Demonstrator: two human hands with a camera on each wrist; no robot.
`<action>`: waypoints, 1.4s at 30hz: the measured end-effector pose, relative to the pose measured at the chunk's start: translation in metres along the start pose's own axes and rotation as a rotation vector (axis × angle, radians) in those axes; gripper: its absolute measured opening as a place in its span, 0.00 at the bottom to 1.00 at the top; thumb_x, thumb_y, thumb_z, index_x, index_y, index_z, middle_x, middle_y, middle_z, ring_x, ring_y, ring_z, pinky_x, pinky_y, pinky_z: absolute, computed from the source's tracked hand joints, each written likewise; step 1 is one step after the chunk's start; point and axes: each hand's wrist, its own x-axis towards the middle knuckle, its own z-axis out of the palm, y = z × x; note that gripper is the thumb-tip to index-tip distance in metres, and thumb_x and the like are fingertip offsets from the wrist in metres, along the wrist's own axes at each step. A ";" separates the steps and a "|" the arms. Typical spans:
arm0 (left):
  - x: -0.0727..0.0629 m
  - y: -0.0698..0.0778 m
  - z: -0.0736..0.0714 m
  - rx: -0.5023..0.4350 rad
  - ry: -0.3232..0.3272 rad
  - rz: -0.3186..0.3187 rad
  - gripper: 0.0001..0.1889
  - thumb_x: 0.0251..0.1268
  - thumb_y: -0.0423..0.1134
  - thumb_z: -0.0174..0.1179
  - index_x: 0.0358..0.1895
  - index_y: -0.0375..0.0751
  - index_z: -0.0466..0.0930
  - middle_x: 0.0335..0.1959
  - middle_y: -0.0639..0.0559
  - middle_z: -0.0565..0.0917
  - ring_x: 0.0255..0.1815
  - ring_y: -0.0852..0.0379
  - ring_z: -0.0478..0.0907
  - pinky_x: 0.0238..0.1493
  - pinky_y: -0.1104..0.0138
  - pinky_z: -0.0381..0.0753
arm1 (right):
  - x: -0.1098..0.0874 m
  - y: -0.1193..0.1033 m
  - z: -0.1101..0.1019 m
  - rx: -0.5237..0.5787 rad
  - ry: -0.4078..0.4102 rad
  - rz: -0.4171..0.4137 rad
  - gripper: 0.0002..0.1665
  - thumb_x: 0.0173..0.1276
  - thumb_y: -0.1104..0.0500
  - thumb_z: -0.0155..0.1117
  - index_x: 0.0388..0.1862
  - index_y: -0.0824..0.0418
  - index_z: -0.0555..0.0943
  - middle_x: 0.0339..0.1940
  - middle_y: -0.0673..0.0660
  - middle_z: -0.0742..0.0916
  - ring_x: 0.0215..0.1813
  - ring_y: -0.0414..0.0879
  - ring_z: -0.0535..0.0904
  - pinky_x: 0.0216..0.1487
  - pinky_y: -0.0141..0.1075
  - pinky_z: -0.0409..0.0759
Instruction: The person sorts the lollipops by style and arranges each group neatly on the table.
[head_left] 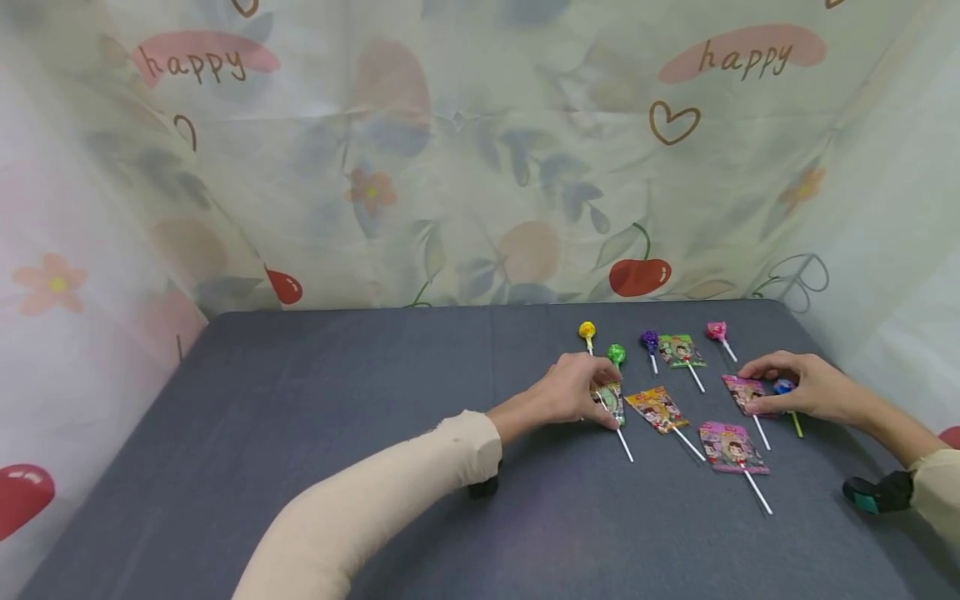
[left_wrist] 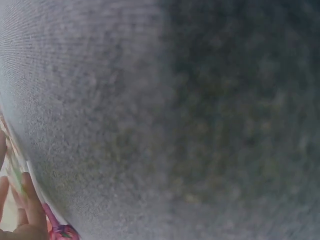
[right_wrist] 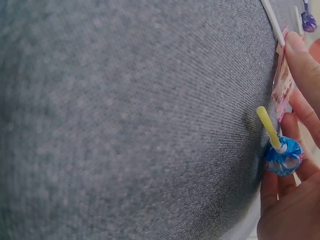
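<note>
In the head view my left hand [head_left: 572,390] is over a flat lollipop in a green wrapper [head_left: 611,402]. Its fingers are at the wrapper's far end and the thumb at the near end, by the white stick. My right hand [head_left: 817,390] has thumb and fingers at opposite edges of a flat lollipop in a pink wrapper [head_left: 741,392]; the right wrist view shows the thumb on that wrapper [right_wrist: 283,82]. A round blue lollipop [right_wrist: 284,157] with a yellow stick lies against the right hand's lower fingers. Part of each flat wrapper is hidden by the hands.
Round yellow [head_left: 587,330], green [head_left: 616,354], purple [head_left: 649,340] and pink [head_left: 717,331] lollipops lie farther back on the grey table [head_left: 337,433]. Flat ones in green [head_left: 678,350], orange [head_left: 657,409] and pink [head_left: 731,448] wrappers lie between and around the hands. A patterned curtain [head_left: 480,183] hangs behind.
</note>
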 end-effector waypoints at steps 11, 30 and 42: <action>-0.004 0.000 -0.003 -0.227 -0.022 -0.015 0.24 0.51 0.39 0.81 0.54 0.43 0.88 0.47 0.58 0.86 0.46 0.67 0.82 0.46 0.75 0.76 | 0.001 0.001 -0.001 -0.002 -0.012 -0.012 0.24 0.54 0.69 0.81 0.50 0.60 0.85 0.44 0.53 0.84 0.43 0.41 0.74 0.40 0.29 0.70; -0.015 0.003 -0.020 -0.493 0.048 0.011 0.11 0.54 0.29 0.77 0.42 0.38 0.91 0.41 0.59 0.88 0.45 0.65 0.84 0.45 0.71 0.79 | 0.002 0.000 -0.001 -0.013 -0.019 0.003 0.24 0.54 0.69 0.81 0.51 0.60 0.85 0.44 0.53 0.84 0.42 0.41 0.73 0.39 0.30 0.71; -0.023 -0.005 -0.020 -0.443 0.059 -0.032 0.09 0.57 0.32 0.76 0.42 0.42 0.92 0.41 0.62 0.87 0.41 0.68 0.83 0.45 0.73 0.78 | 0.001 -0.002 -0.002 -0.013 -0.033 0.029 0.24 0.55 0.69 0.80 0.52 0.60 0.85 0.45 0.53 0.83 0.43 0.41 0.73 0.41 0.29 0.71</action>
